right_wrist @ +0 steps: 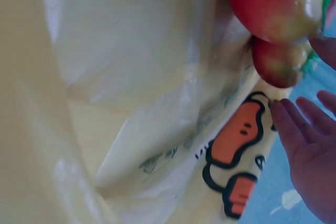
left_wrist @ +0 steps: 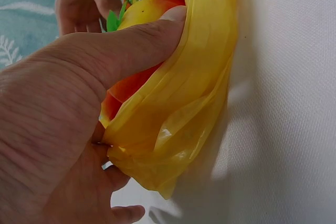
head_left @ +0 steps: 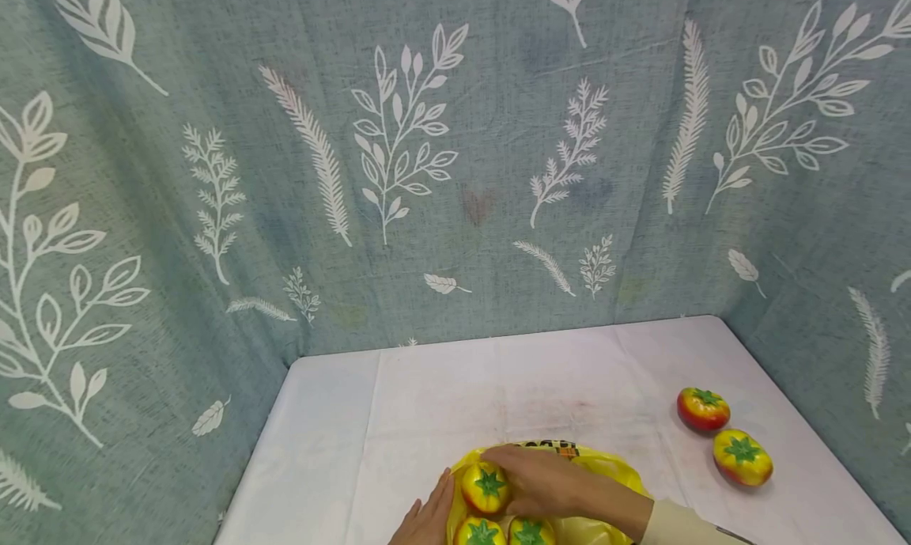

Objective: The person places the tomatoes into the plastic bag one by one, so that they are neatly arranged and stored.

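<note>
Inside a yellow plastic bag are toy fruits shaped like persimmons, yellow and red with green leafy tops. My right hand reaches in from the right, fingers around the far side of the uppermost persimmon. In the right wrist view, the right hand has its fingers fairly straight and spread beside a persimmon. My left hand supports the bag's left side. The left wrist view shows its thumb across the fruit at the bag's rim, the other fingers partly hidden behind.
Two more toy persimmons, one redder and one yellower, lie on the white-covered table to the right. Leaf-patterned teal curtains hang around the back and sides. Black and orange print marks the bag.
</note>
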Motion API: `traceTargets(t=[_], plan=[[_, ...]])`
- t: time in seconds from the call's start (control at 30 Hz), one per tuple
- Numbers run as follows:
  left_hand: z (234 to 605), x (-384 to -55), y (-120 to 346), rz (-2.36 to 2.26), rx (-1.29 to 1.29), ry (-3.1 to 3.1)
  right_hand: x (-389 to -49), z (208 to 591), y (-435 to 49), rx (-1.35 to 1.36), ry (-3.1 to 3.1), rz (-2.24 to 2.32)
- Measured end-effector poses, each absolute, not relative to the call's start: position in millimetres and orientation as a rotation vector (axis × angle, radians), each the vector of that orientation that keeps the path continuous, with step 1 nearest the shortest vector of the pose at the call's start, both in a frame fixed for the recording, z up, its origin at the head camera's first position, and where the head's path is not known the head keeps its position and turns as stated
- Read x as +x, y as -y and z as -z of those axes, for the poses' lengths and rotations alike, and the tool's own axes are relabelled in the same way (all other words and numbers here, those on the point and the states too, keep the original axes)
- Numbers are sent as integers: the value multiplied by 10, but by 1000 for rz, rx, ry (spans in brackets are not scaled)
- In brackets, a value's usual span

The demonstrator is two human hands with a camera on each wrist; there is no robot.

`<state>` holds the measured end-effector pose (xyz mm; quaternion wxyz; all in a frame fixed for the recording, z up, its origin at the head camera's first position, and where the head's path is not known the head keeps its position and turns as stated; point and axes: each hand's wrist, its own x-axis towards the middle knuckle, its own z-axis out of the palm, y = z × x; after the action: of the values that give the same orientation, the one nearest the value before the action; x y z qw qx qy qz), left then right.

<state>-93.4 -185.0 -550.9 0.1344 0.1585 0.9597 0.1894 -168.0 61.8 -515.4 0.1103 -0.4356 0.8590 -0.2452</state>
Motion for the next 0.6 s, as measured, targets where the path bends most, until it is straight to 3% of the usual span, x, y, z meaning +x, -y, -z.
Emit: traceTargets(t=[0.6], plan=[[5502, -950, 1841, -516, 430, -2745, -1610, 4846, -1343, -918, -2604, 989]])
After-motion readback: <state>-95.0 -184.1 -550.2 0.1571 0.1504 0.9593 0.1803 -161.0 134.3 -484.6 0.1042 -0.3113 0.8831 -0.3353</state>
